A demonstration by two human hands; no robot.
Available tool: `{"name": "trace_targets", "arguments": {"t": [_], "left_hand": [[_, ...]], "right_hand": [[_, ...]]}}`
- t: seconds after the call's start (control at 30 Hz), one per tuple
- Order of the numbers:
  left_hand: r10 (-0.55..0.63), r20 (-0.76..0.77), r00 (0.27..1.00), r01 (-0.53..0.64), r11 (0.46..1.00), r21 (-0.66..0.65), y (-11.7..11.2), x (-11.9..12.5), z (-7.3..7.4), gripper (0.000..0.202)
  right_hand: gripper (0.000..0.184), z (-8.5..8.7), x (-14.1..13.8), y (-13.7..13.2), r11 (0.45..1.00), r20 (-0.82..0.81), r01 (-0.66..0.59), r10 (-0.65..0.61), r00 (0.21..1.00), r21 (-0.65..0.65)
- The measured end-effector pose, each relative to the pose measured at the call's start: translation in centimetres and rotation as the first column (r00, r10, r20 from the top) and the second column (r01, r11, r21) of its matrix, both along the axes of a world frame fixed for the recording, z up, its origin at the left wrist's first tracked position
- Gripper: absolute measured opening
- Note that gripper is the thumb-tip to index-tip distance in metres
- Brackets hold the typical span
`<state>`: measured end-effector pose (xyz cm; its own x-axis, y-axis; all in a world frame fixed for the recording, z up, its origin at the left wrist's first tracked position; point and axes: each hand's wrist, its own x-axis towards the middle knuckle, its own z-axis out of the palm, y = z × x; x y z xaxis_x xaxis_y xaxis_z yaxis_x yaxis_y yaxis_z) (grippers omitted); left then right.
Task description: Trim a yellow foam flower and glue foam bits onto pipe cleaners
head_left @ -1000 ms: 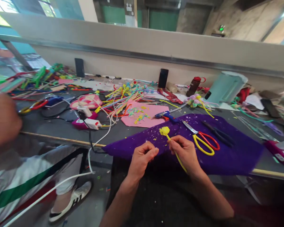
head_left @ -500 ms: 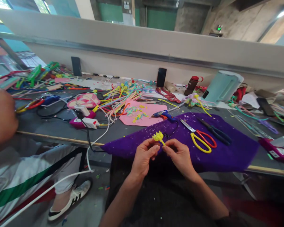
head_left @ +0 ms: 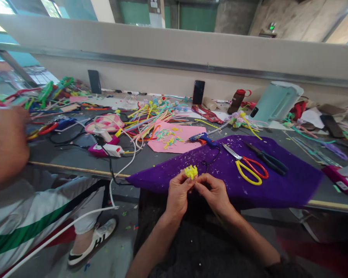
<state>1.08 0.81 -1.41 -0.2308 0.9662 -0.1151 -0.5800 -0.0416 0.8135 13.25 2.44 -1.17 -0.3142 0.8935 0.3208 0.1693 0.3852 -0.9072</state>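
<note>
My left hand (head_left: 178,194) and my right hand (head_left: 213,192) meet at the near edge of a purple felt sheet (head_left: 281,179). Both pinch a small yellow fuzzy flower (head_left: 190,171), whose tuft sticks up between the fingertips. Its stem is hidden behind my fingers. Red-and-yellow scissors (head_left: 248,166) lie on the felt just right of my right hand, with dark scissors (head_left: 268,157) beyond them. A blue glue gun (head_left: 203,138) rests at the felt's far edge.
A pink sheet (head_left: 174,139) with coloured scraps and a heap of pipe cleaners (head_left: 153,114) lie farther back. Another person (head_left: 23,200) sits at the left. Behind are a phone (head_left: 198,92), a bottle (head_left: 236,101) and a pale green kettle (head_left: 274,101).
My left hand has come over to the flower and joined the right hand on it. The flower has been drawn back toward me and now stands upright between both hands.
</note>
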Motion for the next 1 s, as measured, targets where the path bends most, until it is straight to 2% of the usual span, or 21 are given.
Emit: {"name": "trace_targets", "arguments": {"t": [0.23, 0.43, 0.53, 0.67, 0.8, 0.87, 0.93, 1.0], "left_hand": [[0.043, -0.112, 0.993, -0.037, 0.998, 0.056, 0.0, -0.1, -0.6, 0.014], [-0.01, -0.159, 0.987, 0.012, 1.0, 0.007, 0.0, -0.1, -0.2, 0.023], [-0.023, -0.152, 0.988, 0.025, 1.0, 0.016, 0.0, -0.3, 0.0, 0.022], [-0.04, -0.149, 0.988, 0.043, 0.999, 0.016, -0.1, -0.6, -0.1, 0.02], [0.002, -0.121, 0.993, 0.0, 1.0, 0.02, 0.3, -0.8, -0.1, 0.017], [0.078, -0.105, 0.991, -0.072, 0.996, 0.058, 0.6, -1.4, 0.2, 0.016], [0.156, -0.109, 0.982, -0.139, 0.979, 0.149, 0.6, -2.4, 0.8, 0.013], [0.148, -0.188, 0.971, -0.091, 0.955, 0.283, 0.2, -3.2, 1.7, 0.009]], "right_hand": [[0.013, 0.0, 0.1, 0.3, 0.998, 0.02, -0.004, 0.003, 1.0, 0.066], [0.016, 0.7, 0.1, 0.3, 0.994, 0.043, -0.022, 0.017, 0.999, 0.106], [0.018, 0.8, 0.0, 0.3, 0.997, 0.023, -0.046, 0.045, 0.999, 0.056], [0.022, 0.8, 0.0, 0.4, 0.99, -0.06, -0.111, 0.106, 0.993, -0.085], [0.027, 0.8, 0.1, 0.0, 0.976, -0.048, -0.167, 0.161, 0.986, -0.143], [0.026, 0.7, 0.6, -0.3, 0.967, 0.012, -0.196, 0.2, 0.98, -0.16], [0.025, 0.5, 1.6, -0.6, 0.956, 0.087, -0.228, 0.246, 0.965, -0.183], [0.025, 0.5, 2.8, -0.6, 0.959, 0.133, -0.225, 0.249, 0.959, -0.175]]}}
